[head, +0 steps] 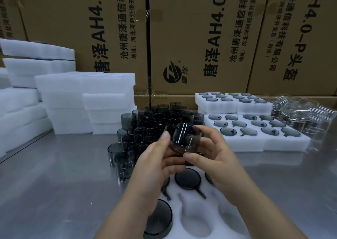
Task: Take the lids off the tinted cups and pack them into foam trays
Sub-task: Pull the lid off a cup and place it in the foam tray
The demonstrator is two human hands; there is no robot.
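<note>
Both hands hold one dark tinted cup (184,138) tilted on its side above the near foam tray (193,206). My left hand (156,162) grips its left side with the thumb up along the glass. My right hand (215,155) curls around its right side and bottom edge, thumb pressed near the rim. The near tray holds tinted cups (187,178) in its far pockets and one (158,218) at its near left; two near pockets are bare. A cluster of tinted cups (145,129) stands on the metal table behind my hands.
Two filled foam trays (255,129) lie at the right, with another pair (233,100) behind. Clear lids (299,113) pile at the far right. Stacks of blank foam (87,100) fill the left. Cardboard boxes (200,38) wall off the back.
</note>
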